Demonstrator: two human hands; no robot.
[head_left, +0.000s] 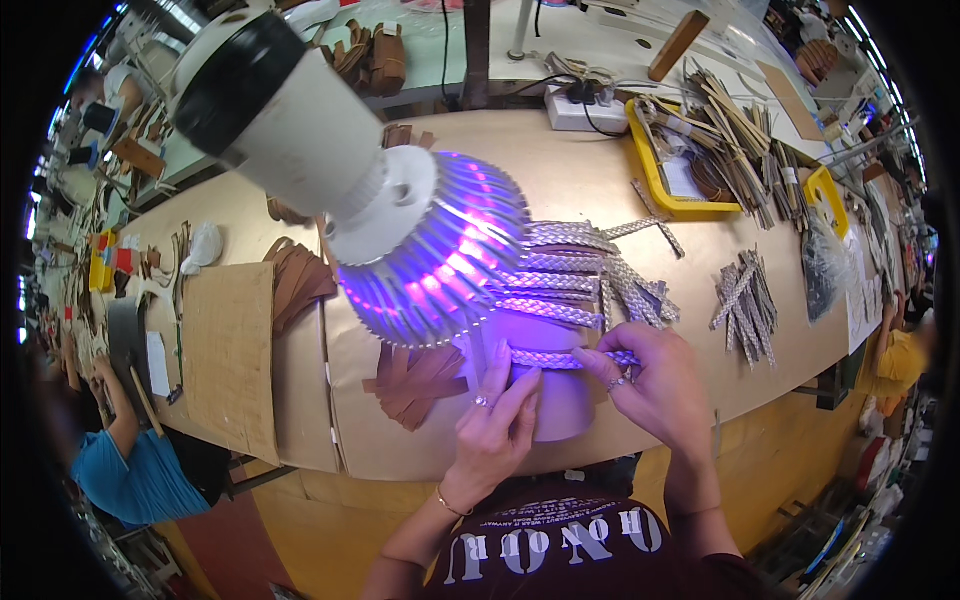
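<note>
A braided strap [545, 360], silvery and lit purple, runs crosswise between my two hands. My right hand [655, 378], wearing a ring, pinches its right end between thumb and fingers. At the left end, the fingers of my left hand [500, 415] close on the strap, partly tinted by the light. Beyond my hands lies a row of similar braided straps [560, 262], their left ends hidden behind a finned lamp [440, 255] that glows purple. Brown leather strips [415, 385] lie fanned out to the left of my left hand.
More brown strips [300, 285] rest beside a flat brown board [230, 360]. To the right sits a pile of braided pieces [747, 305]. A yellow tray [660, 195] with bundled strips stands at the back right, near a white power box [585, 110]. A co-worker in blue [140, 475] is at left.
</note>
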